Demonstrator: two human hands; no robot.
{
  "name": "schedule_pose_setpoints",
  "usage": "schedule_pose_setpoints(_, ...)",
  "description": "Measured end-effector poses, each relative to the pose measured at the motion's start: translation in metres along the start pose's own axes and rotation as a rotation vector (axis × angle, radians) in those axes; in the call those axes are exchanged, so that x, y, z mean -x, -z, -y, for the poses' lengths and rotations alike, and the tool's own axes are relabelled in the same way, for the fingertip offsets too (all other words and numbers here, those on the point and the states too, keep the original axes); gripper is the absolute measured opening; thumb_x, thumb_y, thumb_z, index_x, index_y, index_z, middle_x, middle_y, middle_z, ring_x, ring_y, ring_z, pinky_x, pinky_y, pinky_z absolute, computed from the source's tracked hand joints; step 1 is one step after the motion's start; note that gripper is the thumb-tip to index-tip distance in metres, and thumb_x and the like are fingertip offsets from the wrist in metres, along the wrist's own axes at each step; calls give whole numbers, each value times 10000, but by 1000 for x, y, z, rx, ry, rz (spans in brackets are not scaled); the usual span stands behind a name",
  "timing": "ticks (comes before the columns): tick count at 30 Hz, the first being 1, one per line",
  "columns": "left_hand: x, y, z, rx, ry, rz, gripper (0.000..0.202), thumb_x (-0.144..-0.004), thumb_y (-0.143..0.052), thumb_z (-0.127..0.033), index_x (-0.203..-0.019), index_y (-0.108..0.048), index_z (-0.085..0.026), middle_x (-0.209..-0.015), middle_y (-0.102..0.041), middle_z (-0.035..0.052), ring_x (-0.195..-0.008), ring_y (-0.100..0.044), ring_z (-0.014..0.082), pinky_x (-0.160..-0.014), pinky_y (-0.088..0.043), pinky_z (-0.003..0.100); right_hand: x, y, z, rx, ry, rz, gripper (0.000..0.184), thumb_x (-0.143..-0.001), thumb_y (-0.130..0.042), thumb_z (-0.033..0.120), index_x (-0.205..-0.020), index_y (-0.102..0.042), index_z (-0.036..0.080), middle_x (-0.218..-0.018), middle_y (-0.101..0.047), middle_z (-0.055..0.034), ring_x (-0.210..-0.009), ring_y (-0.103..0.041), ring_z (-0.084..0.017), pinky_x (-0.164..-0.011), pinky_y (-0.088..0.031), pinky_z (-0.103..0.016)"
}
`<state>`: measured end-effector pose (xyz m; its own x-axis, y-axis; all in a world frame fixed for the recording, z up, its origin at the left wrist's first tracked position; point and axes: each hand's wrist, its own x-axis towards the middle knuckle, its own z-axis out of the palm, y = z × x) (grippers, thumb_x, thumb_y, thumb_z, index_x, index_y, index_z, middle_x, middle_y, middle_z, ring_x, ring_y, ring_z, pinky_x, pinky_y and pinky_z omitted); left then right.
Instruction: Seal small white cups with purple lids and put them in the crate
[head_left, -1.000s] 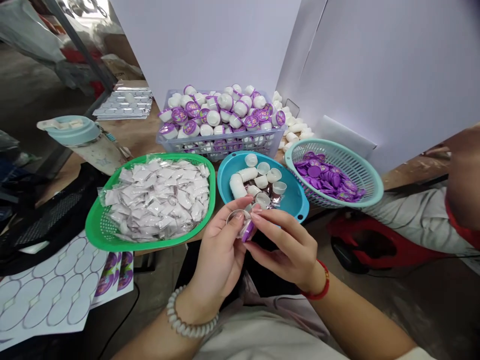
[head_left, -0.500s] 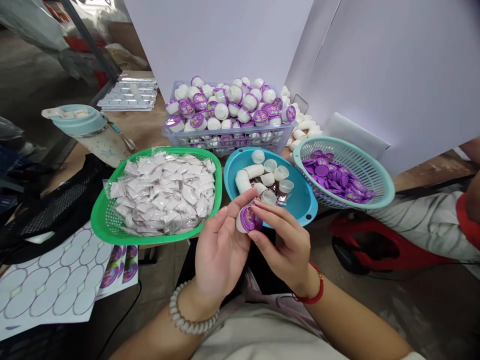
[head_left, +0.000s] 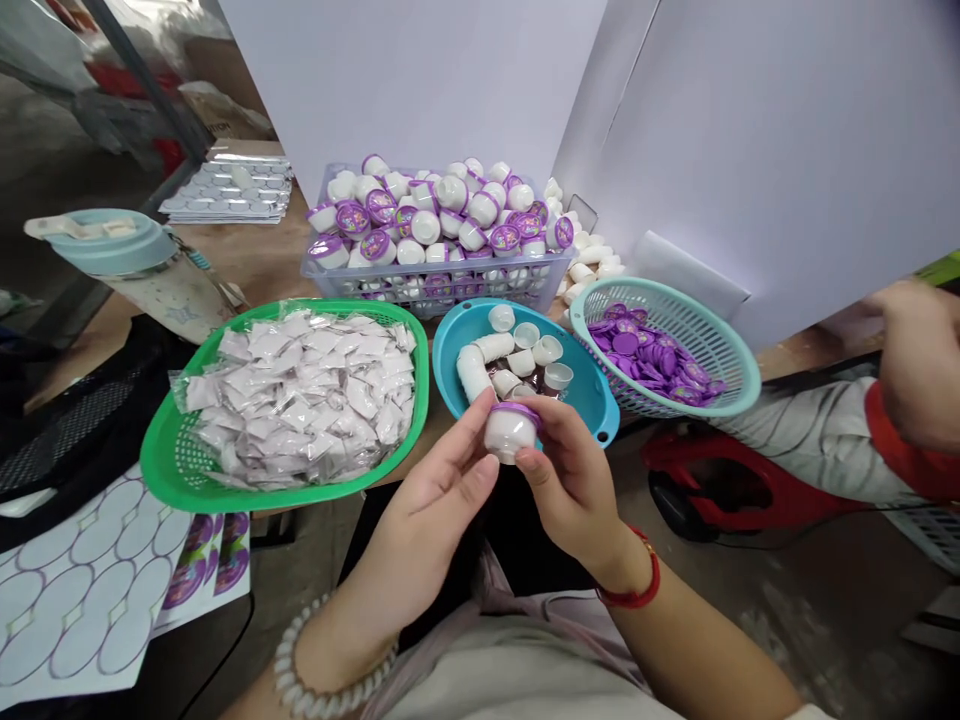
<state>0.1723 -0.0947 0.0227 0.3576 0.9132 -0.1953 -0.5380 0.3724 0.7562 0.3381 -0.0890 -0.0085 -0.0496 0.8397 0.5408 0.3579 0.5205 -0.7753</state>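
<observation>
Between my two hands is a small white plastic cup with a purple lid (head_left: 511,432), its lid side tilted up and away from me. My left hand (head_left: 442,500) grips its left side with the fingertips and thumb. On the other side, my right hand (head_left: 571,485) pinches it between thumb and fingers. Just beyond them stands a blue basin (head_left: 448,345) holding several white cups (head_left: 556,376), a curved stack of nested cups (head_left: 474,372) and some dark shiny packets. To the left, a green basket (head_left: 420,400) is full of small clear-wrapped white packets (head_left: 315,390).
A clear lilac crate (head_left: 442,275) heaped with lidded cups stands at the back. A pale blue basket (head_left: 739,385) of purple lids (head_left: 649,350) is at right. A tumbler (head_left: 142,270) and printed sheets (head_left: 82,590) lie left. Another person's arm (head_left: 919,370) shows at far right.
The lidded cup has turned, so its white side now faces me rather than its printed lid. My left hand has closed from an open palm onto the cup. The view has shifted slightly.
</observation>
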Motion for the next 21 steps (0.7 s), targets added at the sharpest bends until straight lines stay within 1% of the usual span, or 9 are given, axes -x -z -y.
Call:
schedule_pose_setpoints(2, -4, 2, 2, -126, -84, -54, 415, -882, -864, -288, -1291, -801, -320, -1422, -759, 38, -1335, -692, 231, -1114, -540, 281, 1, -2, 5, -81, -52, -23, 319, -1092, -542, 461, -1336, -628, 274, -1145, -752, -92, -998, -732, -234, -841, -641, -351)
schedule_pose_setpoints(4, -7, 3, 4, -152, -151, -77, 361, -821, -920, -300, -1173, -846, -294, -1216, -844, 54, -1146, -783, 224, -985, -604, 256, 3, -3, 11, -155, -86, -31, 318, -1092, -539, 490, -1313, -641, 285, -1089, -752, -71, -936, -728, -213, -786, -638, -311)
schedule_pose_setpoints(6, -8, 4, 5, -125, -180, -87, 324, -776, -955, -325, -1083, -866, -276, -1064, -871, 55, -1003, -812, 199, -876, -625, 214, 5, -4, 16, -224, -95, -5, 337, -1080, -558, 516, -1325, -638, 299, -1072, -748, -58, -911, -723, -200, -770, -634, -287)
schedule_pose_setpoints(8, -6, 4, 6, -110, -196, -100, 311, -741, -978, -333, -1027, -875, -268, -987, -873, 52, -895, -810, 167, -799, -625, 181, 6, -3, 20, -272, -89, 45, 379, -1053, -604, 535, -1355, -622, 307, -1074, -742, -53, -903, -720, -196, -780, -636, -281)
schedule_pose_setpoints(10, -5, 4, 7, -93, -202, -110, 313, -699, -1004, -322, -980, -879, -267, -940, -871, 45, -820, -796, 145, -762, -627, 174, 6, -1, 22, -285, -79, 75, 420, -1028, -642, 548, -1365, -616, 299, -1086, -739, -58, -895, -719, -200, -787, -640, -287)
schedule_pose_setpoints(13, -4, 4, 9, -41, -210, -149, 317, -631, -1038, -296, -901, -875, -262, -888, -861, 23, -791, -787, 129, -754, -630, 167, 4, -2, 23, -266, -82, 50, 412, -1026, -634, 562, -1323, -639, 276, -1062, -740, -68, -868, -712, -204, -761, -634, -291)
schedule_pose_setpoints(16, -3, 3, 11, -20, -232, -203, 306, -615, -1046, -294, -858, -865, -252, -849, -851, 5, -767, -778, 110, -738, -616, 142, 3, -6, 23, -251, -83, 33, 428, -1018, -623, 603, -1278, -655, 265, -995, -742, -60, -813, -696, -199, -712, -620, -285)
schedule_pose_setpoints(19, -3, 6, 11, -96, -268, -219, 306, -660, -1022, -354, -898, -861, -250, -855, -853, 16, -768, -783, 128, -736, -621, 167, 2, -10, 20, -235, -96, 44, 480, -1003, -618, 649, -1253, -663, 242, -964, -745, -56, -787, -689, -193, -697, -613, -288)
schedule_pose_setpoints(21, -3, 10, 8, -241, -282, -216, 327, -744, -966, -424, -1000, -858, -253, -979, -862, 51, -883, -804, 183, -821, -643, 241, -2, -9, 16, -224, -101, 63, 487, -1007, -631, 632, -1280, -652, 230, -980, -752, -58, -796, -701, -189, -712, -615, -287)
